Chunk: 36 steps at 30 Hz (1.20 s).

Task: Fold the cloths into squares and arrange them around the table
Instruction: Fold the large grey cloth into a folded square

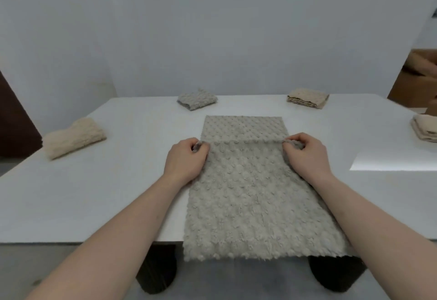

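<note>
Nowhere on the cloths or the table [99, 205] can any brand, label or writing be read. That table is a plain white, smooth slab with rounded far corners, and a bright patch of light lies on it near its right edge. Behind it stands a bare pale wall; brown cardboard boxes [416, 79] show past the table's far right corner, blurred, and a dark brown panel [14, 120] rises beyond its left side. Grey floor and two dark rounded shapes [158, 273] show under the near edge.

A grey cloth [246, 195], nubbly in texture, lies at the middle of the table, its near end hanging over the near edge. Its near part is doubled over the far part, leaving a flat strip uncovered beyond the fold's edge. The left hand [184, 160] pinches the left corner of that upper layer and the right hand [305, 155] pinches the right corner, both with fingers curled round the fabric, the hands set apart by the cloth's width.

Four folded cloths sit round the table: a cream one [73, 137] near the left edge, a grey one [197, 99] at the far edge, a tan one [307, 99] toward the far right corner, and a cream stack [425, 127] at the right edge, partly cut off.
</note>
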Available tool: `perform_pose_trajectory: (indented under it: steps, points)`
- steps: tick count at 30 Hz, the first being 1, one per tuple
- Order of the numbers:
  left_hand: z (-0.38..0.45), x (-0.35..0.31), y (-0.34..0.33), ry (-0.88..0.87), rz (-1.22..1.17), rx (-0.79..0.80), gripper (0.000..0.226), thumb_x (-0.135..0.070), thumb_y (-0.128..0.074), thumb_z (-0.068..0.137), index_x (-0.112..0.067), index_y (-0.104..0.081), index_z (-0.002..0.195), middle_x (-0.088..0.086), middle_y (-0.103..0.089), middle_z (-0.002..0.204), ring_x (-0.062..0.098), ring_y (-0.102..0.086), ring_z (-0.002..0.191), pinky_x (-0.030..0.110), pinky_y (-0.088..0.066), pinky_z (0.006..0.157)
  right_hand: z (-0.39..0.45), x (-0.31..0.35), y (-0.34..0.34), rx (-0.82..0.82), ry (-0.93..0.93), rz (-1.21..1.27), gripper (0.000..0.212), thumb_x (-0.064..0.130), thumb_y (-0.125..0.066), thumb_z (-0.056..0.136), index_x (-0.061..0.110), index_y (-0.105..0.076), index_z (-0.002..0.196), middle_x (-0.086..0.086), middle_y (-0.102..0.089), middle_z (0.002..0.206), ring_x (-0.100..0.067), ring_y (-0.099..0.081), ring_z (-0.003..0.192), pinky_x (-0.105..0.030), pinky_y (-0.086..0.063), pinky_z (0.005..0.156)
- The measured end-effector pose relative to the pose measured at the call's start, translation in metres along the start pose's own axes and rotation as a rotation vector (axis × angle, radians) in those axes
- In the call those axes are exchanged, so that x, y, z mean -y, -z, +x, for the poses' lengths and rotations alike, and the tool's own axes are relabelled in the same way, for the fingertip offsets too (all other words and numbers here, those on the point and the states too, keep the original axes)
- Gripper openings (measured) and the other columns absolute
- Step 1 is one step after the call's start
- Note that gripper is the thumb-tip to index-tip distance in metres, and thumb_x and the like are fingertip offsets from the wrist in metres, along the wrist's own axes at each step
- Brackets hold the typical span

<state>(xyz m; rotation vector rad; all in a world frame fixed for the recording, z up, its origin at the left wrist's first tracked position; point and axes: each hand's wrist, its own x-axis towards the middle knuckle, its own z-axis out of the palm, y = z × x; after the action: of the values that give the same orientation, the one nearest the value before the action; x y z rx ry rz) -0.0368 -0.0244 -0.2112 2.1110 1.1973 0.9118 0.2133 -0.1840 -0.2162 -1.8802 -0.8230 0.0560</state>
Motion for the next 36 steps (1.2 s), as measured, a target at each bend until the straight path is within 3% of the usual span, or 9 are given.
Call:
perform_pose_trajectory:
  steps: [2, 7, 15, 20, 24, 27, 32, 34, 36]
  points:
    - [-0.002, 0.001, -0.001, -0.008, 0.015, 0.004, 0.032, -0.039, -0.053, 0.087, -0.013, -0.063, 0.072, -0.004, -0.065, 0.056, 0.016, -0.064, 0.060, 0.038, -0.055, 0.066, 0.001, -0.003, -0.002, -0.016, 0.019, -0.044, 0.011, 0.033, -0.065, 0.085, 0.030, -0.072, 0.092, 0.009, -0.073, 0.095, -0.016, -0.066, 0.096, -0.030, -0.050, 0.083]
    - [0.000, 0.005, -0.001, 0.019, -0.004, -0.077, 0.021, -0.031, -0.058, 0.087, -0.019, -0.062, 0.070, -0.005, -0.066, 0.065, 0.014, -0.063, 0.070, 0.034, -0.050, 0.066, 0.005, -0.007, -0.004, -0.008, 0.055, -0.063, 0.008, 0.034, -0.068, 0.087, 0.031, -0.071, 0.094, 0.008, -0.073, 0.096, -0.015, -0.066, 0.095, -0.032, -0.052, 0.085]
    - [0.015, 0.014, -0.009, 0.011, 0.008, -0.175, 0.023, -0.047, -0.068, 0.089, -0.030, -0.073, 0.074, -0.010, -0.061, 0.083, 0.005, -0.056, 0.077, 0.029, -0.039, 0.069, 0.015, -0.007, -0.005, 0.004, 0.018, 0.084, 0.005, 0.031, -0.074, 0.090, 0.028, -0.072, 0.093, 0.011, -0.072, 0.093, -0.010, -0.066, 0.094, -0.026, -0.044, 0.081]
    - [0.014, 0.014, -0.006, 0.057, -0.120, -0.185, 0.025, -0.046, -0.072, 0.088, -0.029, -0.075, 0.072, -0.011, -0.059, 0.052, 0.007, -0.059, 0.059, 0.026, -0.038, 0.057, 0.013, -0.009, 0.001, -0.072, -0.033, 0.224, 0.016, 0.037, -0.084, 0.079, 0.027, -0.074, 0.087, 0.014, -0.074, 0.090, -0.002, -0.067, 0.091, -0.026, -0.050, 0.079]
    - [0.013, 0.013, -0.003, 0.070, -0.179, -0.204, 0.032, -0.044, -0.071, 0.091, -0.024, -0.073, 0.066, -0.004, -0.056, 0.051, 0.011, -0.054, 0.055, 0.027, -0.041, 0.057, 0.013, -0.009, 0.001, -0.115, -0.080, 0.260, 0.018, 0.040, -0.085, 0.076, 0.025, -0.076, 0.083, 0.011, -0.075, 0.082, -0.005, -0.069, 0.084, -0.027, -0.051, 0.077]
    - [0.012, 0.013, -0.002, 0.090, -0.220, -0.210, 0.030, -0.042, -0.072, 0.090, -0.024, -0.074, 0.066, -0.008, -0.056, 0.049, 0.009, -0.054, 0.054, 0.027, -0.041, 0.058, 0.015, -0.010, 0.000, -0.118, -0.071, 0.240, 0.016, 0.041, -0.081, 0.081, 0.025, -0.077, 0.081, 0.009, -0.074, 0.082, -0.009, -0.069, 0.083, -0.029, -0.050, 0.078]
    - [0.010, 0.010, -0.003, 0.094, -0.294, -0.154, 0.035, -0.036, -0.068, 0.094, -0.020, -0.072, 0.063, -0.006, -0.070, 0.058, 0.002, -0.054, 0.048, 0.027, -0.043, 0.062, 0.018, -0.015, 0.000, -0.117, -0.058, 0.247, 0.013, 0.037, -0.075, 0.088, 0.025, -0.076, 0.083, 0.007, -0.075, 0.085, -0.013, -0.069, 0.086, -0.033, -0.053, 0.084]
    - [0.009, 0.010, -0.004, 0.097, -0.353, -0.145, 0.028, -0.031, -0.069, 0.093, -0.020, -0.075, 0.068, -0.008, -0.074, 0.066, 0.000, -0.059, 0.054, 0.026, -0.046, 0.065, 0.018, -0.016, 0.000, -0.116, -0.050, 0.269, 0.012, 0.036, -0.074, 0.090, 0.025, -0.076, 0.085, 0.006, -0.075, 0.082, -0.011, -0.069, 0.081, -0.033, -0.054, 0.083]
    - [0.010, 0.011, -0.003, 0.073, -0.400, -0.149, 0.019, -0.027, -0.070, 0.092, -0.022, -0.078, 0.075, -0.010, -0.076, 0.073, 0.002, -0.068, 0.070, 0.025, -0.050, 0.071, 0.016, -0.016, 0.000, -0.106, -0.041, 0.315, 0.012, 0.034, -0.072, 0.092, 0.024, -0.076, 0.085, 0.002, -0.071, 0.068, -0.012, -0.065, 0.063, -0.031, -0.051, 0.073]
